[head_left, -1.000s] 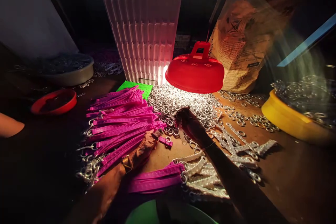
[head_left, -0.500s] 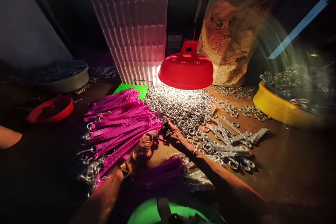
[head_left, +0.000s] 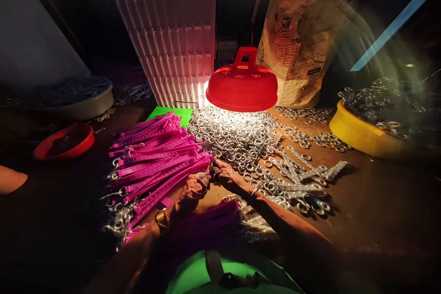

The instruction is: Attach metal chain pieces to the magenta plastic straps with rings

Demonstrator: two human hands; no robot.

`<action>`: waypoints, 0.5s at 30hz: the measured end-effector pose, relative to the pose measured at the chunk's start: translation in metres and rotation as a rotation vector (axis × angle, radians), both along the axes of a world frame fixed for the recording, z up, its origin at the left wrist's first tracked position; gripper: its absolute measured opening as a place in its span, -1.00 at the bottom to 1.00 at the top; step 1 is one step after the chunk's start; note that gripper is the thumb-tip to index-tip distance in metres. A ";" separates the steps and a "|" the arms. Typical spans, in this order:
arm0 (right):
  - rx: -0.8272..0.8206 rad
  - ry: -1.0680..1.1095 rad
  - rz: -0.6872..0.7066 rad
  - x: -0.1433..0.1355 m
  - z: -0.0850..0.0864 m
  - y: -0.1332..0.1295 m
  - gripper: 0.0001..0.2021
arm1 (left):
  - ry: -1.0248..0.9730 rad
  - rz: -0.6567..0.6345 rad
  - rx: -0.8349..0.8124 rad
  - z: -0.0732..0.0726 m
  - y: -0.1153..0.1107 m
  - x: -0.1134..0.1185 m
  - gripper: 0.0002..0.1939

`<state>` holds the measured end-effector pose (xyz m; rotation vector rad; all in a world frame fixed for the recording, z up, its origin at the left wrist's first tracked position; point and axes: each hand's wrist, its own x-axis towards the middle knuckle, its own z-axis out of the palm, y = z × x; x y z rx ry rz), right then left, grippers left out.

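My left hand (head_left: pixel 195 187) is closed, its fingers curled at the right end of the pink strips. My right hand (head_left: pixel 228 176) pinches from the other side, with dark wrapping on its fingertips. Both sets of fingertips meet, and what lies between them is too small and hidden to make out. Beside my left hand is a heap of pink studded strips (head_left: pixel 156 165), several with metal rings at their left ends. Behind my right hand spreads a pile of silvery rings (head_left: pixel 234 140). More pink strips (head_left: pixel 213 218) lie in shadow below my hands.
A red lamp (head_left: pixel 242 85) hangs low over the rings. Silvery strips with rings (head_left: pixel 306 177) lie at right, near a yellow basin (head_left: pixel 361 133). A green mat (head_left: pixel 186 115), red bowl (head_left: pixel 86 142), pale basin (head_left: pixel 93 105) and paper sack (head_left: pixel 296 55) surround the work. Another person's arm (head_left: pixel 12 180) shows at left.
The whole view has shifted slightly. My hands remain together at the same spot by the strips, with the left wrist and fingers turned a little.
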<state>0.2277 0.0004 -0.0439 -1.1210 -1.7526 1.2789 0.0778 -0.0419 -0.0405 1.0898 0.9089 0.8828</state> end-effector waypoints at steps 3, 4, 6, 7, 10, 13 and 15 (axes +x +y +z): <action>0.024 0.004 0.005 0.003 0.005 0.005 -0.84 | 0.029 0.004 -0.073 0.000 0.001 -0.001 -0.90; 0.037 -0.007 0.030 0.005 0.009 0.006 -0.81 | 0.036 -0.003 -0.106 0.003 0.002 -0.002 -0.92; 0.055 -0.063 0.142 0.011 0.019 0.006 -0.76 | 0.021 -0.009 -0.165 0.009 0.004 -0.005 -0.87; 0.072 -0.105 0.209 0.014 0.025 0.004 -0.75 | 0.012 -0.013 -0.211 0.013 0.005 -0.006 -0.83; 0.173 -0.271 0.324 0.021 0.042 -0.012 -0.82 | 0.024 0.002 -0.359 0.026 0.005 -0.013 -0.74; 0.214 -0.390 0.369 0.024 0.053 -0.045 -0.88 | 0.082 -0.106 -0.396 0.040 -0.006 -0.022 -0.64; 0.195 -0.432 0.371 0.025 0.057 -0.070 -0.83 | 0.182 -0.226 -0.345 0.048 -0.018 -0.028 -0.59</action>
